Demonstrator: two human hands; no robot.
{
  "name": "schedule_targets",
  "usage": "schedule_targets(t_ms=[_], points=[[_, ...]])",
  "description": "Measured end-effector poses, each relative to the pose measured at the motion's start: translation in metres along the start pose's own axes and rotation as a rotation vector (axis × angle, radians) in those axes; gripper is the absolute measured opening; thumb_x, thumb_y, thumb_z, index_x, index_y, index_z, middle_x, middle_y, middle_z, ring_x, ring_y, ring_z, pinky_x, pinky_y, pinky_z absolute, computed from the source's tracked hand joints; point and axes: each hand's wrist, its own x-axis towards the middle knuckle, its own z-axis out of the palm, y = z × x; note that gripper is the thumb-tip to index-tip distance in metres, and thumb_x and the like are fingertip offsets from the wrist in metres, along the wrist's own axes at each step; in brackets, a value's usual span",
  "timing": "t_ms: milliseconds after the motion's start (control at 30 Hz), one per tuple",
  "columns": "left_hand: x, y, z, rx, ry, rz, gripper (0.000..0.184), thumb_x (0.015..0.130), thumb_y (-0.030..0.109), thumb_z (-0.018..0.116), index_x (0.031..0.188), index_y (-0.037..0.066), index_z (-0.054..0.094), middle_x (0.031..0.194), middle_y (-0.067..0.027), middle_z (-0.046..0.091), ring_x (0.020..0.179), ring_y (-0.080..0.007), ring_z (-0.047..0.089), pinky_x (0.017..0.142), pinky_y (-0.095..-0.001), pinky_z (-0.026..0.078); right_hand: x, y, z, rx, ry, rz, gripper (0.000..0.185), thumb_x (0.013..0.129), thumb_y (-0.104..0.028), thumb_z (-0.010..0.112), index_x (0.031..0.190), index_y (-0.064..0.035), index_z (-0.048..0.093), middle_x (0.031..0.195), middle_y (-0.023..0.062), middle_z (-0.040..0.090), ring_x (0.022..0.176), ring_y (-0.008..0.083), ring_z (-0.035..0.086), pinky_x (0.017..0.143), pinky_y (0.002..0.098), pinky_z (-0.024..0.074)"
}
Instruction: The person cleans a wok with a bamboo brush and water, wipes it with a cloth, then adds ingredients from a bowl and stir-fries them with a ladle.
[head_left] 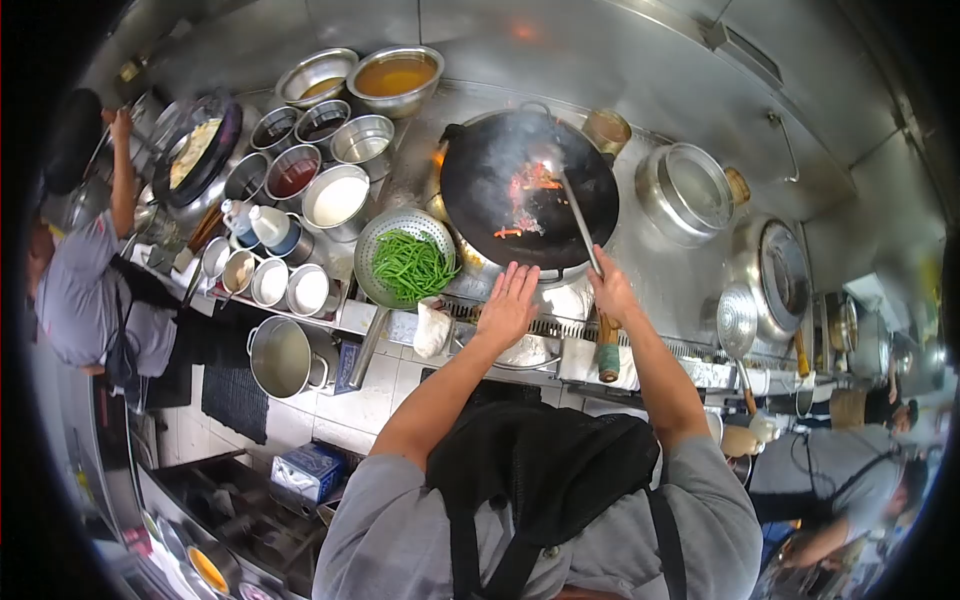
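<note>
My right hand (615, 290) is closed round the long metal handle of a ladle (578, 215). Smoke partly veils the ladle's head inside a black wok (470, 200). Red and orange pieces of food (530, 185) lie in the wok around the head. At the wok's near edge, my left hand (508, 303) is open with fingers stretched out, holding nothing; whether it touches the rim I cannot tell. Left of the wok, green beans (412, 266) fill a perforated strainer (368, 240). A white cloth (433, 328) lies beside my left hand.
Several metal pots of sauces and seasonings, including a white one (336, 197), stand at left. Bowls of amber liquid (397, 78) sit behind them. A pot (690, 190) and a skimmer (737, 322) are at right. Another person (85, 290) works at far left; others (830, 475) are at right.
</note>
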Motion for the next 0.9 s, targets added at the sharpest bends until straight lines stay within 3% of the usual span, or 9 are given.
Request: schedule_targets(t_ms=[33, 67, 100, 200, 333, 567, 700, 833, 900], points=[[0.0, -0.006, 0.001, 0.014, 0.043, 0.001, 0.058, 0.097, 0.028, 0.062, 0.147, 0.004, 0.045, 0.149, -0.0144, 0.047, 0.148, -0.0363, 0.034, 0.122, -0.0492, 0.027, -0.011, -0.012, -0.003, 0.206, -0.152, 0.102, 0.059, 0.1, -0.02, 0.062, 0.155, -0.0106, 0.042, 0.086, 0.0223, 0.071, 0.05, 0.0215, 0.061, 0.051, 0.0386, 0.053], [0.004, -0.012, -0.002, 0.032, 0.093, -0.001, 0.053, 0.097, 0.028, 0.063, 0.143, 0.005, 0.051, 0.143, -0.0129, 0.053, 0.144, -0.035, 0.04, 0.12, -0.0486, 0.03, -0.02, -0.027, -0.009, 0.371, -0.256, 0.203, 0.061, 0.101, -0.02, 0.062, 0.157, -0.0118, 0.039, 0.073, 0.0132, 0.064, 0.048, 0.0166, 0.056, 0.044, 0.0355, 0.0487], [0.009, -0.019, -0.004, 0.023, 0.088, 0.003, 0.053, 0.097, 0.028, 0.063, 0.143, 0.005, 0.051, 0.143, -0.0129, 0.053, 0.144, -0.035, 0.04, 0.12, -0.0486, 0.03, -0.027, -0.041, -0.011, 0.367, -0.252, 0.213, 0.061, 0.101, -0.02, 0.062, 0.157, -0.0118, 0.039, 0.073, 0.0132, 0.064, 0.048, 0.0166, 0.056, 0.044, 0.0355, 0.0487], [0.024, -0.031, -0.02, -0.005, 0.215, 0.079, 0.023, 0.096, 0.031, 0.063, 0.101, 0.01, 0.072, 0.11, -0.0032, 0.065, 0.117, -0.0271, 0.056, 0.102, -0.0439, 0.043, -0.052, -0.076, -0.008, 0.69, -0.263, 0.336, 0.056, 0.105, -0.02, 0.057, 0.158, -0.0141, 0.038, 0.069, 0.0011, 0.052, 0.046, 0.0109, 0.048, 0.039, 0.03, 0.0422], [0.021, -0.043, -0.027, -0.112, 0.164, 0.001, 0.021, 0.094, 0.03, 0.065, 0.102, 0.012, 0.073, 0.111, -0.0014, 0.066, 0.117, -0.025, 0.058, 0.096, -0.0439, 0.046, -0.062, -0.109, -0.006, 1.015, -0.266, 0.524, 0.058, 0.106, -0.024, 0.057, 0.159, -0.0149, 0.035, 0.071, 0.0011, 0.054, 0.05, 0.0098, 0.049, 0.041, 0.0283, 0.0423], [0.022, -0.062, -0.024, -0.098, 0.158, -0.003, 0.02, 0.093, 0.03, 0.067, 0.102, 0.013, 0.074, 0.113, -0.0015, 0.066, 0.12, -0.0254, 0.058, 0.096, -0.0455, 0.046, -0.055, -0.122, 0.012, 0.753, -0.25, 0.432, 0.055, 0.107, -0.027, 0.056, 0.158, -0.0183, 0.038, 0.073, -0.0005, 0.053, 0.051, 0.0084, 0.048, 0.043, 0.027, 0.0429], [0.021, -0.059, -0.026, -0.122, 0.131, -0.007, 0.018, 0.092, 0.028, 0.067, 0.1, 0.013, 0.074, 0.112, -0.0022, 0.066, 0.118, -0.026, 0.058, 0.095, -0.0453, 0.045, -0.054, -0.126, 0.017, 0.929, -0.285, 0.573, 0.057, 0.107, -0.025, 0.055, 0.16, -0.0158, 0.035, 0.07, -0.0003, 0.053, 0.051, 0.0083, 0.048, 0.042, 0.0274, 0.0437], [0.023, -0.062, -0.035, -0.159, 0.15, -0.003, 0.016, 0.09, 0.027, 0.07, 0.096, 0.014, 0.075, 0.109, -0.0016, 0.066, 0.113, -0.026, 0.058, 0.094, -0.0443, 0.044, -0.052, -0.139, 0.019, 0.742, -0.235, 0.444, 0.062, 0.106, -0.025, 0.056, 0.161, -0.012, 0.03, 0.071, 0.0003, 0.053, 0.049, 0.0088, 0.049, 0.04, 0.0282, 0.0444], [0.025, -0.06, -0.04, -0.157, 0.131, -0.016, 0.016, 0.089, 0.027, 0.07, 0.095, 0.014, 0.076, 0.108, -0.0011, 0.066, 0.113, -0.0261, 0.058, 0.093, -0.0441, 0.044, -0.049, -0.138, 0.017, 0.839, -0.238, 0.471, 0.064, 0.106, -0.024, 0.056, 0.161, -0.009, 0.028, 0.069, 0.0008, 0.053, 0.048, 0.0091, 0.049, 0.041, 0.0284, 0.0444]])
